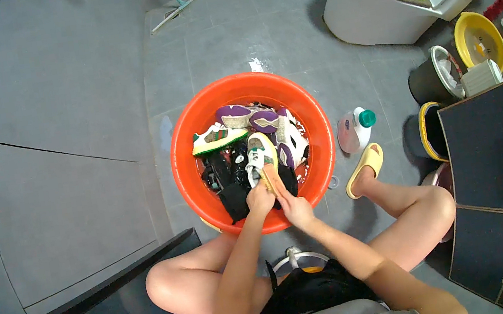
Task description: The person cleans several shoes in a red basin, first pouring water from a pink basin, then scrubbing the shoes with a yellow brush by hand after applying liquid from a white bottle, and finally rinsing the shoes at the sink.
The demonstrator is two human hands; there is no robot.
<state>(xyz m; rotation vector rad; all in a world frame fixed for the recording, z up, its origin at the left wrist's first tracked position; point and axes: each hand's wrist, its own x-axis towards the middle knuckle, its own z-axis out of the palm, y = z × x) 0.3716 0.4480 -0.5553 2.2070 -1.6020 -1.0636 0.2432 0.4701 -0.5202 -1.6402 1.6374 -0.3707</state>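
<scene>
A wide orange basin (184, 118) stands on the floor in front of me, with several shoes inside. My left hand (261, 200) is closed at the heel end of a white, grey and green sneaker (258, 151). In my right hand (297, 211) is an orange-backed scrub brush (273, 180), resting along that sneaker's right side. Beyond lie a white sneaker with a green sole edge (217, 138) and purple-and-white shoes (239, 115). Black items (235, 201) lie around my left hand; their kind is partly hidden.
Right of the basin are a bottle with a green cap (353, 130) and my yellow slipper (367, 169). A toilet (367, 16), dark bucket (432, 81), yellow basin (479, 38) and dark cabinet (482, 155) line the right side. A floor squeegee (181, 9) lies far left.
</scene>
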